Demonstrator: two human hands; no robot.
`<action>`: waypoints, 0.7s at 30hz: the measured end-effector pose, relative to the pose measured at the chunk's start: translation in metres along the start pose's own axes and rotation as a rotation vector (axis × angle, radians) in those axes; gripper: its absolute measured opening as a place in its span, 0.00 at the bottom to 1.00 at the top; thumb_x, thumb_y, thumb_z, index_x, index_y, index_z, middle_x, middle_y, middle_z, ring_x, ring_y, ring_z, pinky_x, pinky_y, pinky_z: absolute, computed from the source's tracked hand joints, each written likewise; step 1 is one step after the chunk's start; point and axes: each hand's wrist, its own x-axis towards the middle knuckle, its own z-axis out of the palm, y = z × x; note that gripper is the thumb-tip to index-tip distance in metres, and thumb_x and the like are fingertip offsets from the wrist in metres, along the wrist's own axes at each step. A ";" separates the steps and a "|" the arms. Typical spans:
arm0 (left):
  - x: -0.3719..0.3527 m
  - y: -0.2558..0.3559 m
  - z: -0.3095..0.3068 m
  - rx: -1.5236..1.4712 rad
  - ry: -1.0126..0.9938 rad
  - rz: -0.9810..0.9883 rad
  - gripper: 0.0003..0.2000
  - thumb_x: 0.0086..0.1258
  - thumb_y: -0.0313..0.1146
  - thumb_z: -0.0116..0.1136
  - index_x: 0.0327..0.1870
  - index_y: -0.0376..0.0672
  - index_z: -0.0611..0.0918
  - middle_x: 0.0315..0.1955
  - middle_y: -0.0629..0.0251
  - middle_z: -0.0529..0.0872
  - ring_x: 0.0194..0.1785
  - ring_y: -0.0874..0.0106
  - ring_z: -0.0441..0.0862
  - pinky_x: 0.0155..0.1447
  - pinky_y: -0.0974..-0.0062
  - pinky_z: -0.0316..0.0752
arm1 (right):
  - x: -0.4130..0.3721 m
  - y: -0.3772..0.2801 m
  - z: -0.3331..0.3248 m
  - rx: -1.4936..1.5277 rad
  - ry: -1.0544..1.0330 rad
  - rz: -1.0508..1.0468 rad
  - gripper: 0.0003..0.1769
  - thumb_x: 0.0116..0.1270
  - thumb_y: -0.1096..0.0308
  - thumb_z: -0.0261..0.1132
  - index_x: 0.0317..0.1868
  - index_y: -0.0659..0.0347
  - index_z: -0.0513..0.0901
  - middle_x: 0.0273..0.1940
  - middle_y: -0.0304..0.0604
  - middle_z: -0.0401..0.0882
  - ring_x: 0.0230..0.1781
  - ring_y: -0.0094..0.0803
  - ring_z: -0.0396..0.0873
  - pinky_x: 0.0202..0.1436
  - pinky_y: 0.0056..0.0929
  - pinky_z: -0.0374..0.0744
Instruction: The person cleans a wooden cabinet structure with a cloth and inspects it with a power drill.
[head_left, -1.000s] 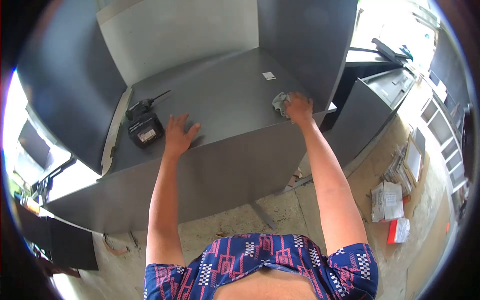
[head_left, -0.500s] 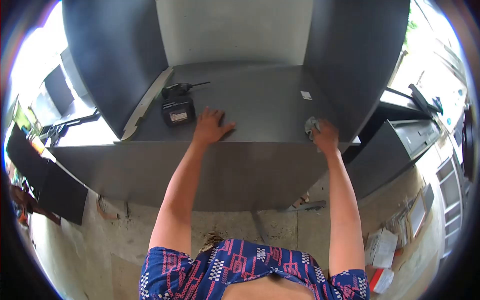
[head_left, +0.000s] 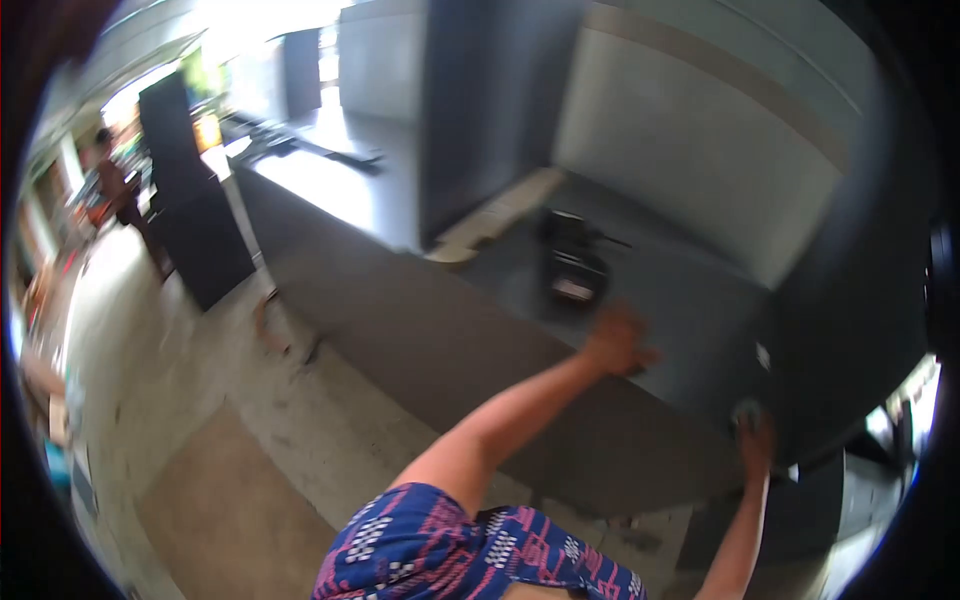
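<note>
My left hand [head_left: 617, 341] is over the front edge of the dark grey cabinet panel [head_left: 690, 290], fingers spread and holding nothing. Just beyond it a black cordless drill [head_left: 573, 265] lies on the panel, its bit pointing right. My right hand [head_left: 757, 442] is closed on a crumpled pale cloth [head_left: 746, 411] near the panel's right end. A small white label [head_left: 763, 356] lies past the cloth. Motion blur softens both hands, and the cloth is partly hidden by the fingers.
Grey side walls and a light back panel [head_left: 690, 150] enclose the cabinet. A pale strip [head_left: 495, 215] runs along its left wall. Dark boards [head_left: 205, 240] stand at left on the concrete floor [head_left: 200, 370]. Another person [head_left: 120, 195] is in the far left background.
The camera has swung left and tilted, so the cabinet appears further right and slanted. My left hand seems slightly raised off the panel; my right hand still holds the cloth.
</note>
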 end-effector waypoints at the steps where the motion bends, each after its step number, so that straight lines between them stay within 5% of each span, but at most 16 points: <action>1: 0.000 0.006 -0.004 -0.013 -0.034 -0.002 0.37 0.63 0.62 0.51 0.63 0.40 0.72 0.63 0.42 0.67 0.72 0.47 0.55 0.73 0.49 0.47 | 0.004 -0.002 0.001 0.027 -0.030 -0.028 0.33 0.65 0.53 0.61 0.62 0.71 0.69 0.61 0.62 0.69 0.64 0.54 0.66 0.67 0.43 0.64; 13: 0.001 0.006 -0.010 -0.171 0.068 0.017 0.39 0.64 0.61 0.50 0.67 0.36 0.66 0.64 0.40 0.64 0.73 0.44 0.50 0.72 0.47 0.49 | 0.128 -0.194 0.079 0.154 -0.244 -0.547 0.28 0.66 0.59 0.60 0.63 0.66 0.68 0.60 0.59 0.69 0.62 0.54 0.68 0.65 0.43 0.66; 21: -0.004 -0.003 0.001 0.011 0.089 0.046 0.37 0.65 0.60 0.51 0.66 0.38 0.68 0.63 0.40 0.67 0.72 0.45 0.54 0.73 0.52 0.49 | 0.246 -0.197 0.160 0.064 -0.146 -0.724 0.28 0.67 0.54 0.58 0.62 0.62 0.72 0.60 0.55 0.72 0.60 0.51 0.70 0.63 0.44 0.68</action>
